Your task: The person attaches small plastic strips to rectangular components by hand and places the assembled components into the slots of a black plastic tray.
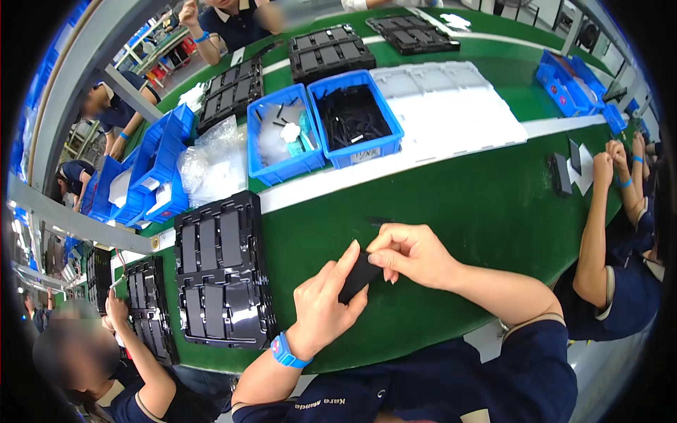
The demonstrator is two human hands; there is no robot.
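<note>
A flat black rectangular block (358, 277) is gripped in my left hand (322, 304), its thumb and fingers along the block's two long sides. My right hand (416, 255) is closed in a pinch at the block's upper right corner; whether a smaller piece sits between those fingertips is hidden. Just beyond my hands, a small thin dark piece (379, 221) lies on the green table. Left of my left hand stands a glossy black plastic tray (265, 310), with several flat dark blocks (209, 242) lying in its compartments.
A blue bin of black strips (352, 116) and a blue bin with clear bags (276, 144) stand beyond, beside white trays (458, 106). More black trays (331, 51) sit farther back. Co-workers work at both sides; one's hand (603, 169) is near dark blocks (560, 174) at right.
</note>
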